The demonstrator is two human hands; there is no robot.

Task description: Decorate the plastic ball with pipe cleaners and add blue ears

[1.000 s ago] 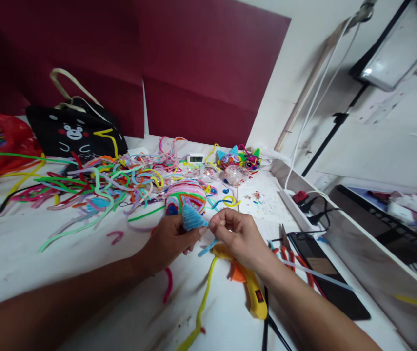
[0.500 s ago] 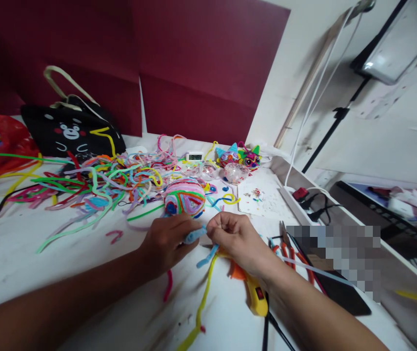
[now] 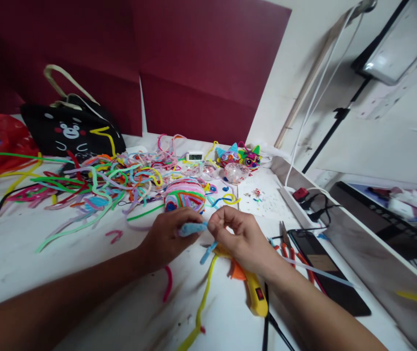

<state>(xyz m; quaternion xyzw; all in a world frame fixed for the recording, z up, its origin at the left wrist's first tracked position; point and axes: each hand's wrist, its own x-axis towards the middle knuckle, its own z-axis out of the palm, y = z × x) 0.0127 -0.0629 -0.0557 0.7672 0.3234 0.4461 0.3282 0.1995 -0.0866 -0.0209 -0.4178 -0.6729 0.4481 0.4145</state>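
Light blue pipe cleaner (image 3: 192,229), folded or wound into a small flat shape, is pinched between the thumb and fingers of my left hand (image 3: 168,239). My right hand (image 3: 235,236) pinches the end of the same piece at its tip, and a loose blue tail (image 3: 208,252) hangs below it. Just beyond my hands lies a striped, multicoloured pipe-cleaner ball (image 3: 185,195). Under my right hand rests a yellow glue gun (image 3: 256,295) with an orange trigger, partly hidden by the hand. A yellow pipe cleaner (image 3: 203,302) runs along the table below.
Many loose pipe cleaners (image 3: 94,180) are heaped at the left, before a black bag (image 3: 72,129). Two finished animal heads (image 3: 239,156) stand at the back near a small clock (image 3: 195,156). Orange-handled pliers (image 3: 289,251) and a phone (image 3: 328,273) lie at the right beside a tray wall (image 3: 362,263).
My left hand has turned a little, so the blue piece shows more. My right hand's fingers have shifted slightly upward, and the blue tail has moved a bit to the right.
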